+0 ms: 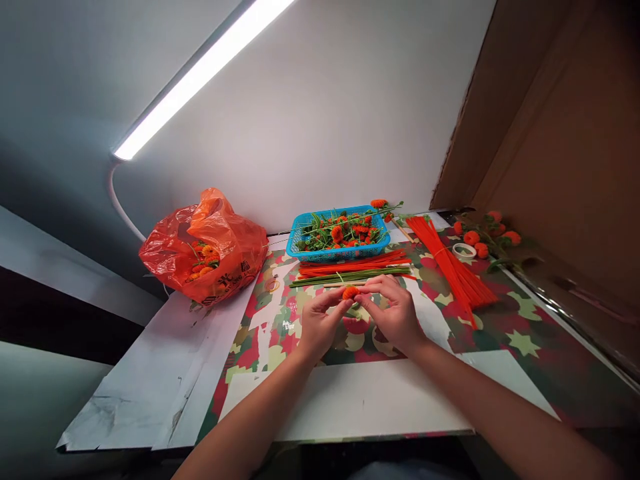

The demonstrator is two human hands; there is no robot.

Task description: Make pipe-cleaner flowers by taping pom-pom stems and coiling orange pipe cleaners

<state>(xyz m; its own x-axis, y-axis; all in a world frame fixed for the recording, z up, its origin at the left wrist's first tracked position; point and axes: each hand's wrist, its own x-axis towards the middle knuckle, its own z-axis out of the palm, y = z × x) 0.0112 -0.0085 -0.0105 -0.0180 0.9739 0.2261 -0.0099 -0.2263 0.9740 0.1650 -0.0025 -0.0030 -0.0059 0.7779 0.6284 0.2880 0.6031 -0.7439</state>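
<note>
Over the patterned tabletop, a small fuzzy orange flower (pixel 351 293) is pinched between both hands. My left hand (pixel 323 320) is closed on its left side, thumb and index finger touching it. From the right, my right hand (pixel 393 308) closes on the same flower with its fingertips. A thin pale-green stem end shows above the flower, and something green hangs beneath it. Just beyond the hands lie green pipe cleaners (pixel 350 276) and orange pipe cleaners (pixel 320 269).
A blue basket (pixel 340 254) holds orange flowers with green stems. On the left stands a red plastic bag (pixel 225 230) with more flowers. To the right are a tied orange bundle (pixel 450 267), a white tape roll (pixel 464 251) and finished-looking flowers (pixel 471 238). A lamp (pixel 200 80) hangs above.
</note>
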